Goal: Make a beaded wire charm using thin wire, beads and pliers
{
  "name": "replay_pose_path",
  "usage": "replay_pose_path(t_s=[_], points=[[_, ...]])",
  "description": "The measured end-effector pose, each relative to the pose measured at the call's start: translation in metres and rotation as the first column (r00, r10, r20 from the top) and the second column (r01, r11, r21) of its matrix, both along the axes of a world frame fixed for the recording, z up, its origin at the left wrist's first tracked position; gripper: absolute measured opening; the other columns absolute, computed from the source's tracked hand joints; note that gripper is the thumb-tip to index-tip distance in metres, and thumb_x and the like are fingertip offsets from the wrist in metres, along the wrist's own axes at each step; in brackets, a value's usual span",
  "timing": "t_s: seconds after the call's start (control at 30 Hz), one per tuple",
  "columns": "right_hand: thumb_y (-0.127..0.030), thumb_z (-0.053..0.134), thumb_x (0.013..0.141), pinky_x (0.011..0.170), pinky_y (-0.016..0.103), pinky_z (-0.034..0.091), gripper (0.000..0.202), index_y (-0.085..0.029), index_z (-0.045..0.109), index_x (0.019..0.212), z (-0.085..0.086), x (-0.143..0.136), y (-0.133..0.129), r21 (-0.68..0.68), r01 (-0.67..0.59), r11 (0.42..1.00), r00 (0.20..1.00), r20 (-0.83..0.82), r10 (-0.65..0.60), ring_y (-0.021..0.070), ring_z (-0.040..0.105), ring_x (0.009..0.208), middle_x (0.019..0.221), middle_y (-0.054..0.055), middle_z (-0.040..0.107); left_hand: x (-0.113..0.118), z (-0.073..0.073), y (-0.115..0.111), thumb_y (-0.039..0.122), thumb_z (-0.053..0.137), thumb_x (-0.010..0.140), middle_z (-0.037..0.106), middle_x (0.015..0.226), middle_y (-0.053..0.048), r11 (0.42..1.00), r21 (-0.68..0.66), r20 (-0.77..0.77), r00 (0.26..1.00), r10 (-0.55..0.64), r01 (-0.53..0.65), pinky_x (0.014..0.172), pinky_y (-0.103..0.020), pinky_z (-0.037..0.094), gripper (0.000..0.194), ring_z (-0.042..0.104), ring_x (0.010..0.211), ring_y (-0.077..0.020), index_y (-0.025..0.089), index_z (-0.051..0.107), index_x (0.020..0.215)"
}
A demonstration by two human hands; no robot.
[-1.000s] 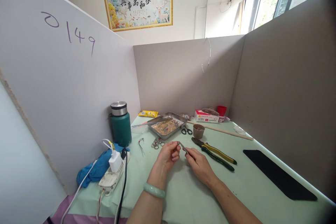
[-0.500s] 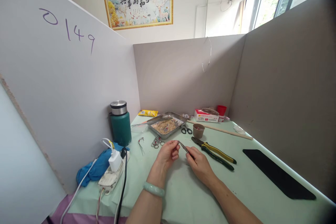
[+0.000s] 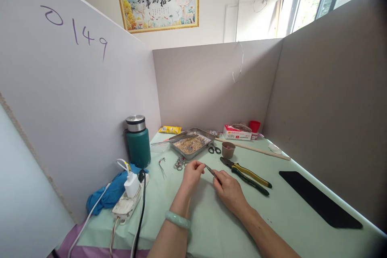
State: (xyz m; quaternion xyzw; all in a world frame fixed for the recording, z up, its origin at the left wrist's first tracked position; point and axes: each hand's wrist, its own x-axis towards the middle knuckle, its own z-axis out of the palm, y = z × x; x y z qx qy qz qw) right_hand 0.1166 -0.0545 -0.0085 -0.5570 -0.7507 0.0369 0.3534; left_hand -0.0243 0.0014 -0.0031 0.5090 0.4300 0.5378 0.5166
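Observation:
My left hand (image 3: 193, 174), with a pale green bangle (image 3: 177, 219) on the wrist, is raised over the middle of the table. Its thumb and forefinger are pinched together; whatever is between them is too small to make out. My right hand (image 3: 229, 192) is wrapped round slim pointed tweezers (image 3: 209, 169), whose tips reach to the left fingertips. Just beyond the left hand lies a small heap of metal rings and chain-like pieces (image 3: 179, 163). Several thin wires with red bits (image 3: 162, 167) lie farther left. Large pliers (image 3: 246, 175) with green and yellow handles rest right of my hands.
Behind stands a metal tray (image 3: 198, 155) of gold-coloured beads, beside scissors (image 3: 214, 150) and a brown cup (image 3: 227, 150). A wooden stick (image 3: 260, 151) crosses the back right. At left are a green bottle (image 3: 138, 145) and a power strip (image 3: 125, 209); a black mat (image 3: 320, 199) lies right.
The left hand has turned slightly, its fingers curling in behind the pinch. The tweezers' tips stay close to the left fingertips. The camera view has shifted a little.

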Motion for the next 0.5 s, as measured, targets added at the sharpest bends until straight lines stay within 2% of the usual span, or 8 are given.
replay_pose_path(t_s=[0.13, 0.27, 0.37, 0.5], points=[[-0.024, 0.037, 0.081, 0.067, 0.027, 0.040, 0.027, -0.020, 0.062, 0.091, 0.000, -0.002, 0.002, -0.057, -0.051, 0.997, 0.986, -0.159, 0.042, 0.0173, 0.055, 0.074, 0.080, 0.004, 0.061, 0.002, 0.003, -0.002, 0.031, 0.065, 0.060, 0.050, 0.051, 0.003, 0.999, 0.033, 0.012, 1.000, 0.023, -0.023, 0.044, -0.019, 0.024, 0.018, 0.037, 0.045, -0.0060, 0.015, 0.056, 0.060], [-0.026, 0.035, 0.082, 0.072, 0.029, 0.041, 0.030, -0.019, 0.061, 0.095, 0.003, 0.002, 0.004, -0.071, -0.099, 0.993, 0.958, -0.276, 0.076, 0.0187, 0.055, 0.081, 0.087, 0.005, 0.061, 0.004, 0.008, -0.007, 0.040, 0.060, 0.065, 0.050, 0.057, 0.003, 0.999, 0.011, 0.082, 0.995, -0.052, 0.051, 0.040, -0.020, 0.022, 0.027, 0.032, 0.039, -0.0045, 0.015, 0.056, 0.076], [-0.026, 0.035, 0.083, 0.072, 0.030, 0.041, 0.031, -0.020, 0.059, 0.101, 0.005, 0.006, 0.004, -0.054, -0.128, 0.990, 0.957, -0.269, 0.109, 0.0188, 0.054, 0.081, 0.088, 0.005, 0.059, 0.004, 0.010, -0.010, 0.045, 0.058, 0.067, 0.050, 0.060, 0.003, 0.993, -0.004, 0.136, 0.983, -0.119, 0.121, 0.040, -0.020, 0.021, 0.033, 0.031, 0.038, -0.0037, 0.015, 0.055, 0.082], [-0.025, 0.036, 0.082, 0.076, 0.031, 0.040, 0.030, -0.020, 0.058, 0.101, 0.007, 0.006, 0.002, -0.008, -0.123, 0.992, 0.963, -0.243, 0.117, 0.0192, 0.052, 0.086, 0.089, 0.005, 0.058, 0.004, 0.011, -0.012, 0.043, 0.062, 0.065, 0.047, 0.059, 0.003, 0.984, -0.006, 0.186, 0.967, -0.176, 0.180, 0.040, -0.020, 0.019, 0.032, 0.029, 0.039, -0.0020, 0.013, 0.052, 0.073]])
